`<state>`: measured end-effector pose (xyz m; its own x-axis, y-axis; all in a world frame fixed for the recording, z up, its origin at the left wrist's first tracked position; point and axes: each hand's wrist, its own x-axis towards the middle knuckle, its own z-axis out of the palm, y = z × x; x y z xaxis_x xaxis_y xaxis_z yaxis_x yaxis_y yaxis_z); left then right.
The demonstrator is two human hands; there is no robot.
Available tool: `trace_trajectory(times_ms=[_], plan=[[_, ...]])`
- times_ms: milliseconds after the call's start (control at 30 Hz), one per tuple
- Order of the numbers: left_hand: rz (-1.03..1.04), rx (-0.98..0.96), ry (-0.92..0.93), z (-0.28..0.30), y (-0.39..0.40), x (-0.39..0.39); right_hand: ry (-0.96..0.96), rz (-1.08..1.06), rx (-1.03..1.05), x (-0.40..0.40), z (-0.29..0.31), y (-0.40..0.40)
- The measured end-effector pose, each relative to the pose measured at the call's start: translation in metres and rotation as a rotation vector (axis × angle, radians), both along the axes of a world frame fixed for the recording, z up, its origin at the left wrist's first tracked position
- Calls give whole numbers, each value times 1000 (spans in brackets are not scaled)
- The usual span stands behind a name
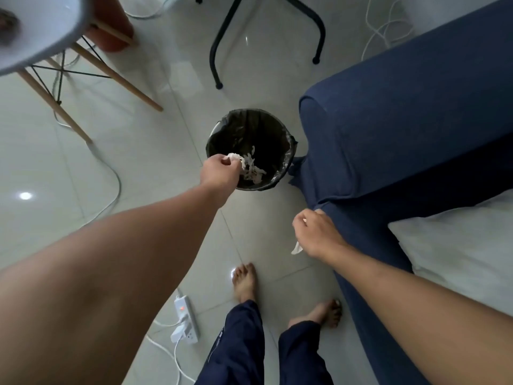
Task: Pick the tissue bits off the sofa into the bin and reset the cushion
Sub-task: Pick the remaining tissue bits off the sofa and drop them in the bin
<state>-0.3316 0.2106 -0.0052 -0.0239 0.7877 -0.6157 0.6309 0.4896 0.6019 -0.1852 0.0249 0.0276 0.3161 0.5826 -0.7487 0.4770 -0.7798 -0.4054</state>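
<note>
A round bin [280, 126] with a black liner stands on the floor beside the arm of the dark blue sofa [388, 120]. White tissue bits [254, 168] lie inside it. My left hand [220, 170] hovers at the bin's near rim, fingers pinched on a white tissue bit [233, 156]. My right hand [317, 232] hangs lower, next to the sofa's front corner, closed on a tissue bit [296, 248] whose end pokes out below the palm. A white cushion [458, 245] lies on the sofa seat at the right.
A power strip [186, 315] with white cables lies on the tiled floor near my bare feet [244, 282]. A chair with wooden legs [91, 68] stands at the upper left, and black metal table legs [219, 45] stand behind the bin.
</note>
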Motion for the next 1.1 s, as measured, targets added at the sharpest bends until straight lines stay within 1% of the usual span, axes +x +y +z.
trace_trajectory(times_ms=[100,200,267,367,500,633,733,800,867,967,1100], plan=[[69,-106,-126,-5,21,1,0,-32,59,-3,-1,21],[37,-158,-176,-8,29,-8,-69,-64,168,-7,0,47],[7,-146,-181,-12,26,-19,-103,-89,252,-9,2,67],[-95,-147,-109,-19,13,-44,-124,-123,339,-11,7,97],[-297,-205,67,-26,-18,-89,-159,-181,433,-15,9,136],[-385,-250,173,-34,-51,-129,-211,-207,505,-23,7,168],[-428,-284,220,-36,-71,-152,-187,-233,470,-30,-1,182],[-446,-289,240,-38,-79,-161,-139,-203,391,-33,-6,185],[-459,-280,254,-38,-83,-165,-42,-178,278,-35,-10,182],[-472,-258,245,-39,-82,-163,24,-111,155,-37,-18,168],[-492,-236,233,-37,-75,-148,37,13,35,-40,-30,128]])
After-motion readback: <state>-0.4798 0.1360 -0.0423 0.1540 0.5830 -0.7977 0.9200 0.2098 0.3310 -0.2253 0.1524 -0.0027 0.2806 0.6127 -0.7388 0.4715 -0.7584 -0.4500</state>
